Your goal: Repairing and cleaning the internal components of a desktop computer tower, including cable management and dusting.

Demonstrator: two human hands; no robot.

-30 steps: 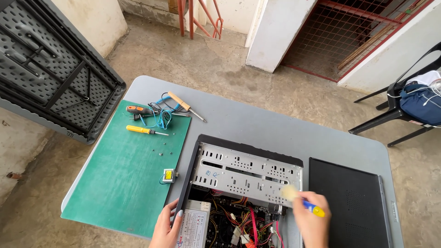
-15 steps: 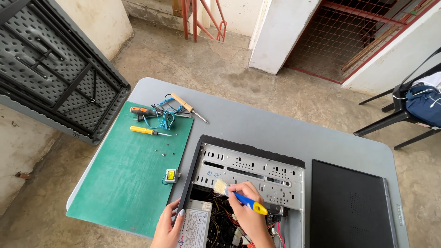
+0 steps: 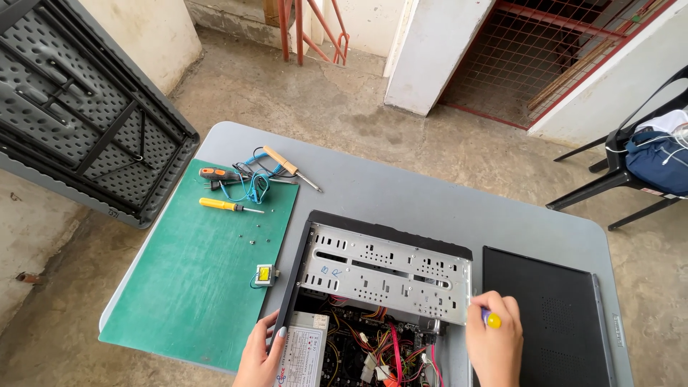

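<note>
Here, right hand [image 3: 494,347] closed in a fist around a tool with a yellow-and-blue handle [image 3: 491,319], fingers together, clamped on it; working end hidden behind the hand. Sits at the right edge of the open computer case [image 3: 373,301], just beside the perforated metal drive cage [image 3: 387,272]. Left hand [image 3: 259,355] laid flat against the case's left wall, fingers spread and loose, touching the wall and the grey power supply [image 3: 304,355] inside; not clamped on anything. Tangle of red, yellow and black wires [image 3: 380,344] between the two hands, inside the case.

Outward: case lying on its side on a grey table [image 3: 401,190], near the bottom edge of view. Black side panel [image 3: 545,315] flat on the table to the right of the case, just beside the right hand. Green mat [image 3: 208,265] to the left, touching the case's left side. Small yellow-faced component [image 3: 264,274] on the mat near the case. Further up the mat: yellow-handled screwdriver [image 3: 228,206], orange-handled tool [image 3: 215,173], blue cable coil [image 3: 251,183], wooden-handled tool [image 3: 287,165] partly off the mat.

Beyond the table: folded black table [image 3: 79,122] leaning at left, black chair [image 3: 623,172] with a dark blue bag [image 3: 656,161] at right.
</note>
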